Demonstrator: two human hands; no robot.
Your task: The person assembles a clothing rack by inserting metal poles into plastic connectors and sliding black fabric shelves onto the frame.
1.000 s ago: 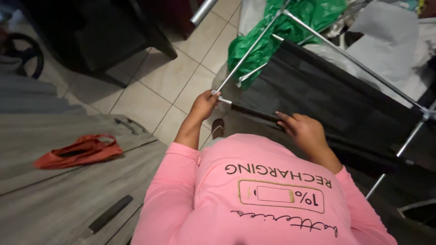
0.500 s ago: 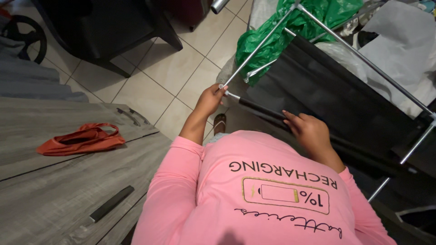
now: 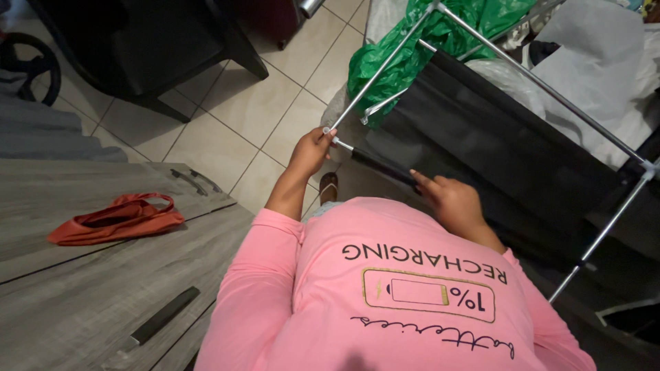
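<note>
Two hands: left hand (image 3: pixel 311 150) closed on the rod end (image 3: pixel 328 132) at the rack's near corner; right hand (image 3: pixel 447 203) pressed flat, fingers loose, on the black cloth shelf (image 3: pixel 502 144).
Change: both hands had barely shifted over the last second; grip unchanged.
Edges: rack filled the upper right.
Room: bare tile floor (image 3: pixel 254 103) at upper centre; grey bench (image 3: pixel 82 295) lower left.

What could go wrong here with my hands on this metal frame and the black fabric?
Your left hand grips the corner joint of the metal frame, so a finger might get pinched if a rod slips. Your right hand presses the black fabric at its edge; the frame may tip toward you. The green plastic bag could snag on a rod.
</note>
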